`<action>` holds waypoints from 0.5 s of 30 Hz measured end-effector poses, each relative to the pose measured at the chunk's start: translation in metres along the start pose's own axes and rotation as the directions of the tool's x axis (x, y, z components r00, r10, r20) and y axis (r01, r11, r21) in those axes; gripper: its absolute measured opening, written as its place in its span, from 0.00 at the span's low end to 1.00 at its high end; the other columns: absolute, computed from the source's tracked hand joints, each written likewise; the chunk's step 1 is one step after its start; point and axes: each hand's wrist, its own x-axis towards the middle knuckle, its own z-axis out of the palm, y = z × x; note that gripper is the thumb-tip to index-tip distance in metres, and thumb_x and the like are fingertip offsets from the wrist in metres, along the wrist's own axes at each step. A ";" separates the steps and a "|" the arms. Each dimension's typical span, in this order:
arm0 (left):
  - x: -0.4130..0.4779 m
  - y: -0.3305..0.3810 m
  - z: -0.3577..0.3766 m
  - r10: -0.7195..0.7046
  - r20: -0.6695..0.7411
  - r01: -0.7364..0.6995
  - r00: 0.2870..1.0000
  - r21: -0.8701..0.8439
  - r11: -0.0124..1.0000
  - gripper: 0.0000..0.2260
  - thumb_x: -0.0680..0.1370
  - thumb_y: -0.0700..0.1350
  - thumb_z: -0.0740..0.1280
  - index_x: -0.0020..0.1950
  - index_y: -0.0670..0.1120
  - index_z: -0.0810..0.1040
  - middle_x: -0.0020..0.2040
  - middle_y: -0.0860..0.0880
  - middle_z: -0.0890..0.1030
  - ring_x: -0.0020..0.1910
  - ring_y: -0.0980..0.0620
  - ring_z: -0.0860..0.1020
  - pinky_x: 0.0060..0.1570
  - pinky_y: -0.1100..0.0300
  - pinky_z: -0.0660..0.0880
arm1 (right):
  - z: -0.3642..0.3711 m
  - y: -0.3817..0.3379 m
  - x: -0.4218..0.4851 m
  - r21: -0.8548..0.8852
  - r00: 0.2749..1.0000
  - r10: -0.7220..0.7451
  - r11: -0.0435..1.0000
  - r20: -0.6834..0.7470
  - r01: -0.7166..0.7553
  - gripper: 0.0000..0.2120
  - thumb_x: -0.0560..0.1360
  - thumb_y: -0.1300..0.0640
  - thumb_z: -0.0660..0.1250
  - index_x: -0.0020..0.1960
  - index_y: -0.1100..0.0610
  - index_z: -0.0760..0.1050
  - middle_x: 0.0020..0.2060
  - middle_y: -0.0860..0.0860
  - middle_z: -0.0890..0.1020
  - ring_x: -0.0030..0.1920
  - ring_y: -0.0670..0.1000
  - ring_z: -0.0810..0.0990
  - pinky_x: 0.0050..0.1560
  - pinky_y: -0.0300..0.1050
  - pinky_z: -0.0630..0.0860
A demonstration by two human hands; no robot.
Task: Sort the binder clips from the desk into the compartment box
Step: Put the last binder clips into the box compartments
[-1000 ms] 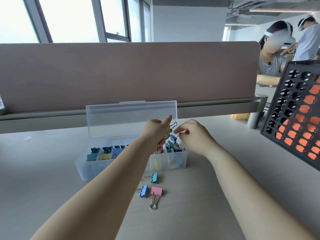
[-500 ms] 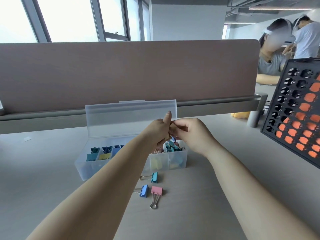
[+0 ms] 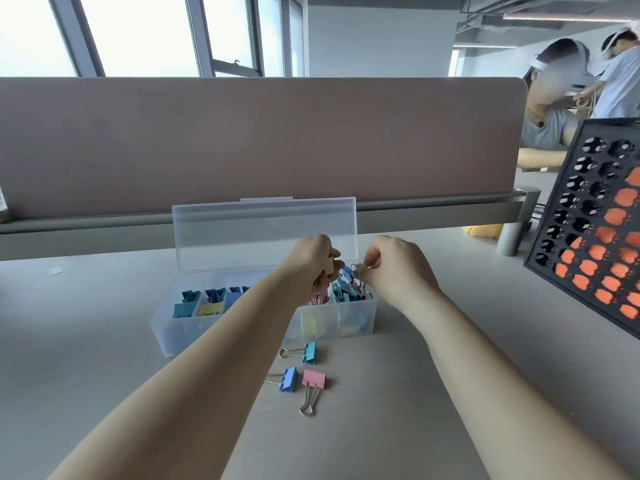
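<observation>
Pale grey counter (image 3: 104, 358), backed by a dusty-pink divider panel (image 3: 242, 140). Item: clear plastic compartment box (image 3: 337, 322), lid upright, compartments holding teal, blue, yellow and pink binder clips. Your left hand (image 3: 311, 265) is curled over the box's right end, fingers pinched on a small beige clip (image 3: 329, 270). Your right hand (image 3: 391, 268) is just beside it, fingertips closed on a second small clip (image 3: 358, 270) with wire handles; its colour you cannot tell. Loose on the counter, near the box front: teal binder clip (image 3: 308, 352), blue binder clip (image 3: 288, 379), pink binder clip (image 3: 313, 380). Black perforated panel (image 3: 595, 220) leans at right.
</observation>
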 end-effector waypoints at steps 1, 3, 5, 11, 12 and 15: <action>0.000 0.000 -0.001 0.008 0.005 -0.007 1.000 -0.005 1.000 0.09 0.77 0.35 0.55 0.40 0.41 0.71 0.37 0.44 0.75 0.33 0.51 0.70 0.29 0.64 0.61 | 0.003 -0.002 -0.002 -0.051 1.000 -0.025 0.998 -0.013 0.024 0.04 0.72 0.57 0.69 0.45 0.56 0.76 0.42 0.52 0.81 0.43 0.55 0.77 0.39 0.44 0.73; 0.001 -0.001 -0.002 0.032 0.013 -0.031 0.999 -0.006 0.999 0.09 0.78 0.34 0.55 0.42 0.41 0.72 0.38 0.44 0.75 0.33 0.52 0.69 0.29 0.64 0.60 | 0.006 -0.005 -0.005 -0.138 0.998 -0.070 0.988 -0.008 0.068 0.04 0.72 0.56 0.69 0.45 0.56 0.76 0.42 0.52 0.80 0.42 0.55 0.75 0.37 0.43 0.69; 0.002 -0.003 -0.003 0.057 0.019 -0.057 0.998 0.008 0.998 0.09 0.77 0.32 0.55 0.46 0.41 0.73 0.37 0.45 0.75 0.32 0.53 0.68 0.29 0.64 0.58 | 0.007 -0.006 -0.005 -0.209 0.996 -0.074 0.975 0.047 0.082 0.05 0.73 0.55 0.69 0.44 0.56 0.78 0.44 0.52 0.78 0.42 0.55 0.74 0.37 0.42 0.66; 0.009 -0.007 -0.006 0.083 0.014 -0.084 0.996 0.070 0.994 0.07 0.76 0.34 0.58 0.40 0.42 0.70 0.33 0.44 0.69 0.30 0.51 0.63 0.28 0.64 0.58 | 0.006 -0.001 0.000 -0.195 0.988 -0.033 0.979 0.152 0.063 0.16 0.75 0.57 0.63 0.29 0.55 0.72 0.37 0.51 0.70 0.39 0.57 0.72 0.31 0.42 0.63; 0.010 -0.007 -0.007 0.092 0.015 -0.093 0.996 0.081 0.992 0.07 0.76 0.36 0.59 0.38 0.42 0.70 0.33 0.44 0.69 0.30 0.52 0.62 0.27 0.65 0.58 | 0.006 0.001 0.001 -0.131 0.989 -0.037 0.990 0.142 0.056 0.20 0.76 0.56 0.63 0.26 0.55 0.67 0.33 0.51 0.68 0.37 0.57 0.71 0.30 0.42 0.62; 0.009 -0.007 -0.007 0.161 0.072 -0.165 0.984 0.061 0.984 0.06 0.77 0.40 0.64 0.41 0.41 0.74 0.31 0.45 0.71 0.27 0.53 0.62 0.25 0.66 0.60 | 0.005 0.003 0.006 0.223 0.995 -0.043 0.975 0.091 0.022 0.16 0.77 0.54 0.65 0.31 0.57 0.73 0.29 0.49 0.73 0.34 0.53 0.71 0.34 0.43 0.67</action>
